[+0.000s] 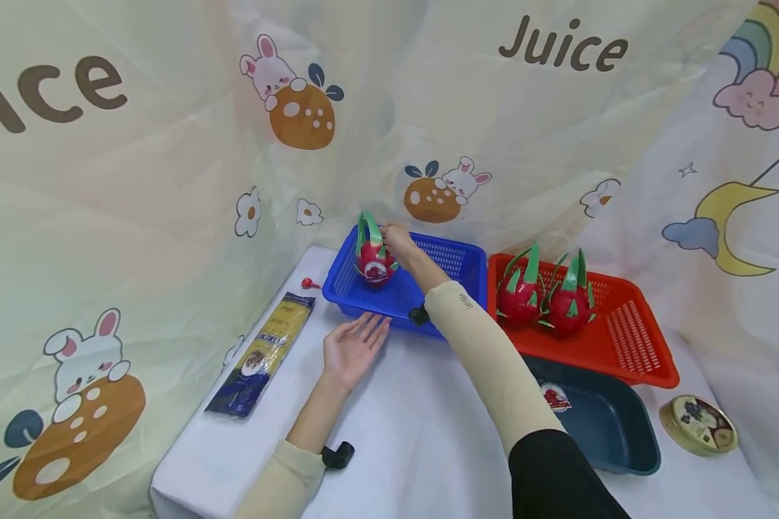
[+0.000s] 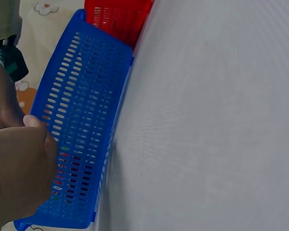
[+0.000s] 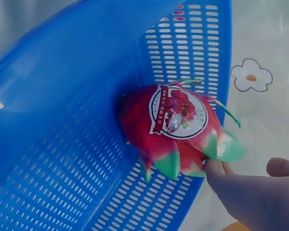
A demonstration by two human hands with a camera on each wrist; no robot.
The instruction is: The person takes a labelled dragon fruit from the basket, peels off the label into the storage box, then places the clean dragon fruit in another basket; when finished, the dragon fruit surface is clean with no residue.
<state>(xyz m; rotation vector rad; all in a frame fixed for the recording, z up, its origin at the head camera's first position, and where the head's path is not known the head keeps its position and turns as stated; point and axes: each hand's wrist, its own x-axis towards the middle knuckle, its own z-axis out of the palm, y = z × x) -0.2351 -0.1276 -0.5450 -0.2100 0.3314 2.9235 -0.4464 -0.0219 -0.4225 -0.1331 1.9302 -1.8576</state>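
Note:
A red dragon fruit with green leaf tips and a round label sits in the left end of the blue basket. My right hand reaches over the basket; its fingertips touch the leaf tips of the dragon fruit, while the thumb stands apart from the fruit in the right wrist view. Palm up, my left hand lies at the front wall of the blue basket, its fingers extended and holding nothing. The left wrist view shows that hand overlapping the basket's slotted wall.
Two more dragon fruits lie in a red basket to the right. In front stands a dark teal bin with a round sticker, beside a round tin. A long blue-and-gold packet and a small red item lie left.

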